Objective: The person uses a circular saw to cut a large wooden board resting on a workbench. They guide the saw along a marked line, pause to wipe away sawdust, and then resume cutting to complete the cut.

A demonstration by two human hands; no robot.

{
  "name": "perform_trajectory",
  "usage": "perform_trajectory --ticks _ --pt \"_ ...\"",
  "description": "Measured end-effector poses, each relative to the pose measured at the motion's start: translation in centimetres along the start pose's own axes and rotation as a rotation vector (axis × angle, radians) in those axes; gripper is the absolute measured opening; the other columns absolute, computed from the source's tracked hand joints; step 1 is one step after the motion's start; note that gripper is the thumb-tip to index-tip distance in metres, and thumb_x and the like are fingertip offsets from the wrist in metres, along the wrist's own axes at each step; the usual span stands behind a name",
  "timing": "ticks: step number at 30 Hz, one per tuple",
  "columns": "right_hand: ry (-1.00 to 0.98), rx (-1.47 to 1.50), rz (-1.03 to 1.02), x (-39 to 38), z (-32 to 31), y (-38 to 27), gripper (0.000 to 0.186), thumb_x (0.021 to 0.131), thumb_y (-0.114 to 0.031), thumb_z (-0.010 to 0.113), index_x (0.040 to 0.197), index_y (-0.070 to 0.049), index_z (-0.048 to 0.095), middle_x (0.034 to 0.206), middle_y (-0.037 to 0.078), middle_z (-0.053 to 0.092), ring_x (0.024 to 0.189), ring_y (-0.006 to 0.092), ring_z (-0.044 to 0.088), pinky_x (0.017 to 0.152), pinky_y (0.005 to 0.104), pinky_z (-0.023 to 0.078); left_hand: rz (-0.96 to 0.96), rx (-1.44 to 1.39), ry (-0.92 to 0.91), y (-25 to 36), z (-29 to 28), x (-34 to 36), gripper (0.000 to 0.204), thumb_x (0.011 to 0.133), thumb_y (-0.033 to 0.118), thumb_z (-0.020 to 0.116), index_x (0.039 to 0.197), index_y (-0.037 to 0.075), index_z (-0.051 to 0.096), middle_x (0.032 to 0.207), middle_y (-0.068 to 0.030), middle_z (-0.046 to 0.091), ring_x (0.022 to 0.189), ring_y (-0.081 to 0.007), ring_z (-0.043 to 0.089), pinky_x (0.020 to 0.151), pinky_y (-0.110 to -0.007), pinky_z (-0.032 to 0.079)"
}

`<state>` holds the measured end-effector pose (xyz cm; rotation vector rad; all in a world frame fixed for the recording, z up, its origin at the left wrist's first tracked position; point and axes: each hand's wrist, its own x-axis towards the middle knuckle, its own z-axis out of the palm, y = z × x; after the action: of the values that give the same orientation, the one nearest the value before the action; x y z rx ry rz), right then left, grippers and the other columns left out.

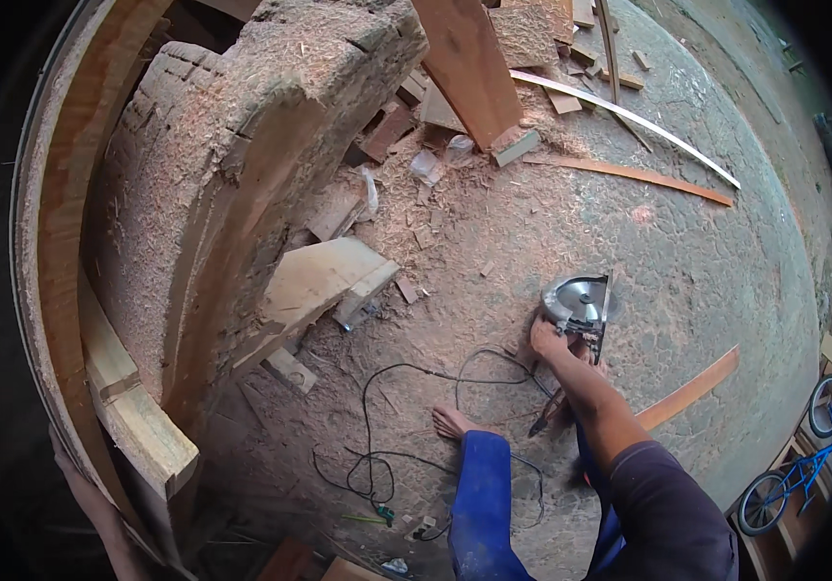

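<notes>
Low at my right, my right hand (549, 341) is closed around the handle of a circular saw (581, 298). The saw is down at the dusty ground, its round metal blade and flat base plate showing. At the far lower left, my left hand (87, 489) lies against the outer edge of a long wooden board (58, 242), gripping it; its fingers are dim and partly hidden. A thick block of wood (150, 426) sits against the inner side of this board. Beside it stands a large, rough timber (174, 194) covered with sawdust.
A black cable (369, 426) loops over the ground near my bare foot (453, 422). Wood offcuts (387, 131) and sawdust lie beyond the timber. Thin strips (639, 180) stretch across the far right, another strip (692, 387) near my arm. A blue bicycle (803, 470) is at the right edge.
</notes>
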<state>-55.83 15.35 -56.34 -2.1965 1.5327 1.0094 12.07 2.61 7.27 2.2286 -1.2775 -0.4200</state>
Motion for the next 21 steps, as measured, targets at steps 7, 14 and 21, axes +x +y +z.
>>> perform_trajectory --ticks 7,14,21 --pt "-0.114 0.752 0.206 -4.5 -7.8 2.7 0.053 0.097 -0.016 0.048 0.143 0.004 0.035 0.112 0.034 0.066 0.104 0.0477 0.069 0.088 0.0541 0.058 -0.292 0.297 0.102 6.3 0.4 -3.2 0.078 0.109 0.059 0.025 0.164 0.004 0.017 0.172 -0.012 0.016 0.158 -0.0261 0.014 0.127 -0.037 0.013" --pt "0.035 0.984 -0.092 -16.5 -18.7 18.9 0.076 0.075 -0.013 0.064 0.148 -0.004 0.042 0.121 0.033 0.061 0.119 0.0504 0.059 0.103 0.0526 0.048 -0.4 0.562 0.18 2.2 1.2 -1.5 0.077 0.106 0.062 0.022 0.166 0.014 0.013 0.172 -0.0179 0.005 0.159 -0.0372 0.002 0.125 -0.056 0.002" --pt "0.185 1.995 0.009 -33.0 -42.3 24.0 0.056 0.083 -0.012 0.08 0.134 -0.002 0.06 0.111 0.004 0.065 0.102 0.0162 0.062 0.09 0.0346 0.053 -0.517 0.479 0.23 -0.8 3.0 -1.4 0.079 0.105 0.063 0.024 0.166 0.014 0.013 0.172 -0.0217 0.001 0.156 -0.0474 -0.003 0.126 -0.055 0.002"
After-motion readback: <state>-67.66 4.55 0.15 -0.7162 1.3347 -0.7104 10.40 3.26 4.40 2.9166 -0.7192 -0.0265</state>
